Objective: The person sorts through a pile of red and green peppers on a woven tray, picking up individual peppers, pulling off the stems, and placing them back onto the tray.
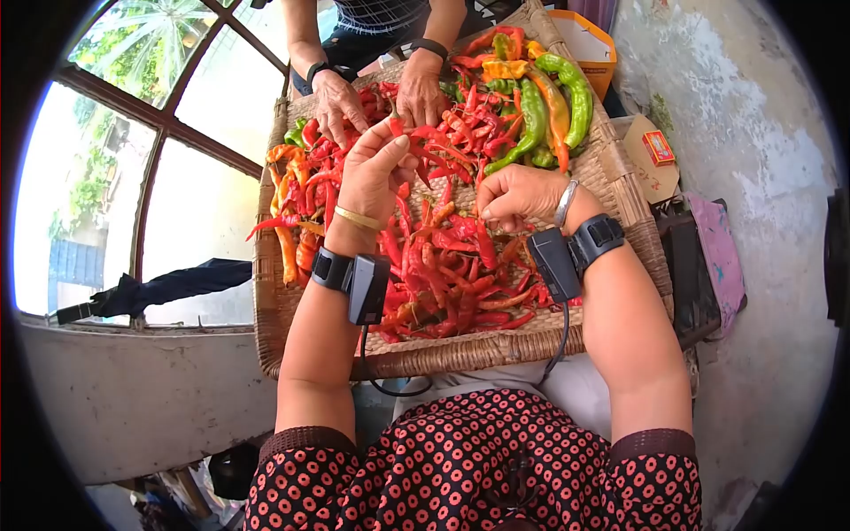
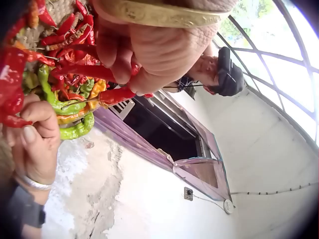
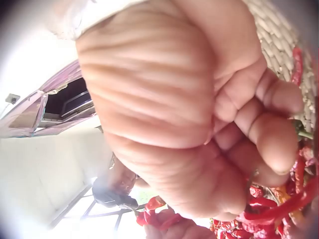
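Over the pile of red chili peppers (image 1: 443,283), my left hand (image 1: 372,173) holds red chili peppers (image 2: 117,95) between its thumb and fingers. To the right, my right hand (image 1: 527,195) hangs low over the pile with curled fingers. Its thumb and fingertips pinch a red chili pepper (image 2: 12,112) in the left wrist view. From the right wrist, the palm fills most of the view and a thin stem shows at the fingertips. The peppers lie on a woven wicker tray (image 1: 460,356) in front of me.
Across the tray, another person's hands (image 1: 423,93) work among the peppers. Larger green peppers (image 1: 575,97) lie at the far right, orange ones (image 1: 286,252) along the left. A window (image 1: 177,133) is on the left. Beside the tray stand an orange box (image 1: 589,53) and a dark bag (image 1: 691,265).
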{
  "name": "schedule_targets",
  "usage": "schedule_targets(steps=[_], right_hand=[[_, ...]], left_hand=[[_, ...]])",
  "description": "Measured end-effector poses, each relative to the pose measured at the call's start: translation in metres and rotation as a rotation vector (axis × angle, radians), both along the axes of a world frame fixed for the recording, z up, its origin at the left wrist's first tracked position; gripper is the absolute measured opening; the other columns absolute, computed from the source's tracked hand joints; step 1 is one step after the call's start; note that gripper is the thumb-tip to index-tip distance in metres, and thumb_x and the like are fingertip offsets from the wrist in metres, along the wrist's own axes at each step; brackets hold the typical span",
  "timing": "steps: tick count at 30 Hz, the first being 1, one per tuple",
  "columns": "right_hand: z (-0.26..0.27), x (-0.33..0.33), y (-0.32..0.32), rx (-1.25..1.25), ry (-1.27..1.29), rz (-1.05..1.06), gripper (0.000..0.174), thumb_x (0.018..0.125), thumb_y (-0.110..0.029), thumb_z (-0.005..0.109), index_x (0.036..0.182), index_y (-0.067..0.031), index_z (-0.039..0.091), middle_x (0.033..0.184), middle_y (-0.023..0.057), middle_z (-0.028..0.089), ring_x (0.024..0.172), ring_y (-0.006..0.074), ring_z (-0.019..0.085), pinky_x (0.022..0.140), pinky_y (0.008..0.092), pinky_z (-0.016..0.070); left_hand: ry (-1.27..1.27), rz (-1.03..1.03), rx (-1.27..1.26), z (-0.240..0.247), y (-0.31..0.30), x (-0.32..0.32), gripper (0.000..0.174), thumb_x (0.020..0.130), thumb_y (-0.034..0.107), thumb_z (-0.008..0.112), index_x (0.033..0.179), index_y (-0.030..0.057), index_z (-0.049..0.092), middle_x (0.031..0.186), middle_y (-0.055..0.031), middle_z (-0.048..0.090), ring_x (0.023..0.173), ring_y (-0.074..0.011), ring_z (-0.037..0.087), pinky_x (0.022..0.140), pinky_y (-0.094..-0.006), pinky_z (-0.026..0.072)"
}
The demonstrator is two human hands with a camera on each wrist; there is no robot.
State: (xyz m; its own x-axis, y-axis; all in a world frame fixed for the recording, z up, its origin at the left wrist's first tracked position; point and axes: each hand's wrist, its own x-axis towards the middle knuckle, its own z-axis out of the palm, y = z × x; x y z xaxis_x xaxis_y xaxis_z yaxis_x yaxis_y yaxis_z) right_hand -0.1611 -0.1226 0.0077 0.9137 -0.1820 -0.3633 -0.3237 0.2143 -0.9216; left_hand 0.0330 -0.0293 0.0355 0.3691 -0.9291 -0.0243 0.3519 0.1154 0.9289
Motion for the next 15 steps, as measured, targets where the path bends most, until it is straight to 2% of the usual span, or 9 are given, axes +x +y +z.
schedule_targets(steps=[3, 5, 8, 9, 10, 11, 13, 14, 15], right_hand=[[-0.002, -0.001, 0.000, -0.043, 0.015, -0.003, 0.009, 0.072, -0.013, 0.058, 0.073, -0.0044, 0.056, 0.061, -0.0001, 0.053, 0.049, 0.0065, 0.048, 0.045, 0.0200, 0.0394], [-0.003, -0.001, -0.001, -0.072, 0.007, -0.019, 0.008, 0.072, -0.013, 0.058, 0.072, -0.0047, 0.056, 0.061, -0.0001, 0.053, 0.050, 0.0064, 0.049, 0.046, 0.0201, 0.0396], [-0.007, 0.000, -0.002, -0.014, -0.022, -0.017, 0.010, 0.071, -0.016, 0.060, 0.073, -0.0069, 0.057, 0.060, -0.0006, 0.055, 0.048, 0.0062, 0.049, 0.040, 0.0190, 0.0375], [-0.005, 0.000, -0.002, -0.014, -0.022, -0.017, 0.010, 0.071, -0.016, 0.060, 0.073, -0.0069, 0.057, 0.060, -0.0006, 0.055, 0.048, 0.0062, 0.049, 0.040, 0.0190, 0.0375], [-0.001, -0.001, -0.001, 0.004, -0.053, -0.056, 0.009, 0.073, -0.015, 0.058, 0.074, -0.0060, 0.056, 0.061, -0.0005, 0.054, 0.049, 0.0060, 0.050, 0.042, 0.0190, 0.0390], [0.002, -0.001, 0.000, 0.023, -0.084, -0.094, 0.008, 0.075, -0.013, 0.057, 0.075, -0.0051, 0.055, 0.062, -0.0004, 0.054, 0.051, 0.0058, 0.051, 0.043, 0.0189, 0.0406], [0.001, -0.001, -0.003, 0.093, -0.134, -0.130, 0.008, 0.076, -0.013, 0.056, 0.076, -0.0052, 0.055, 0.062, -0.0004, 0.054, 0.050, 0.0057, 0.052, 0.042, 0.0185, 0.0406], [0.000, -0.002, -0.004, 0.165, -0.184, -0.169, 0.008, 0.077, -0.013, 0.056, 0.077, -0.0052, 0.054, 0.063, -0.0005, 0.054, 0.050, 0.0056, 0.052, 0.041, 0.0180, 0.0407], [0.000, -0.001, -0.004, 0.165, -0.185, -0.168, 0.008, 0.077, -0.013, 0.056, 0.077, -0.0052, 0.054, 0.063, -0.0005, 0.054, 0.050, 0.0056, 0.052, 0.041, 0.0180, 0.0407]], left_hand=[[-0.069, 0.006, 0.027, -0.006, -0.002, 0.005, 0.017, 0.081, 0.010, 0.055, 0.098, 0.0053, 0.054, 0.082, -0.0027, 0.060, 0.065, -0.0096, 0.059, 0.054, -0.0179, 0.0462], [-0.331, 0.019, 0.106, -0.012, -0.003, 0.004, 0.017, 0.082, 0.010, 0.053, 0.098, 0.0041, 0.054, 0.085, -0.0033, 0.060, 0.064, -0.0088, 0.058, 0.053, -0.0179, 0.0459], [-0.386, -0.017, 0.164, -0.012, 0.001, 0.007, 0.017, 0.084, 0.013, 0.052, 0.097, 0.0032, 0.055, 0.082, -0.0034, 0.061, 0.060, -0.0060, 0.055, 0.050, -0.0167, 0.0434], [-0.430, -0.034, 0.196, -0.012, 0.001, 0.008, 0.017, 0.084, 0.014, 0.052, 0.097, 0.0043, 0.055, 0.081, -0.0034, 0.062, 0.057, -0.0040, 0.053, 0.050, -0.0153, 0.0419], [-0.518, 0.015, 0.224, -0.010, 0.002, 0.006, 0.016, 0.084, 0.017, 0.053, 0.093, 0.0055, 0.057, 0.073, -0.0006, 0.060, 0.051, -0.0020, 0.048, 0.045, -0.0140, 0.0364], [-0.516, 0.017, 0.224, -0.010, 0.003, 0.009, 0.016, 0.084, 0.017, 0.053, 0.093, 0.0055, 0.057, 0.073, -0.0006, 0.060, 0.051, -0.0020, 0.048, 0.045, -0.0140, 0.0364], [-0.696, -0.087, 0.337, -0.006, 0.006, 0.016, 0.016, 0.083, 0.019, 0.055, 0.090, 0.0057, 0.059, 0.067, 0.0018, 0.057, 0.048, -0.0013, 0.045, 0.043, -0.0140, 0.0333], [-0.595, -0.162, 0.359, -0.005, 0.009, 0.017, 0.018, 0.080, 0.018, 0.058, 0.088, 0.0021, 0.060, 0.061, 0.0029, 0.053, 0.050, -0.0026, 0.046, 0.044, -0.0162, 0.0354], [-0.595, -0.161, 0.359, 0.000, 0.013, 0.012, 0.018, 0.080, 0.018, 0.058, 0.088, 0.0021, 0.060, 0.061, 0.0029, 0.053, 0.050, -0.0026, 0.046, 0.044, -0.0162, 0.0354]])
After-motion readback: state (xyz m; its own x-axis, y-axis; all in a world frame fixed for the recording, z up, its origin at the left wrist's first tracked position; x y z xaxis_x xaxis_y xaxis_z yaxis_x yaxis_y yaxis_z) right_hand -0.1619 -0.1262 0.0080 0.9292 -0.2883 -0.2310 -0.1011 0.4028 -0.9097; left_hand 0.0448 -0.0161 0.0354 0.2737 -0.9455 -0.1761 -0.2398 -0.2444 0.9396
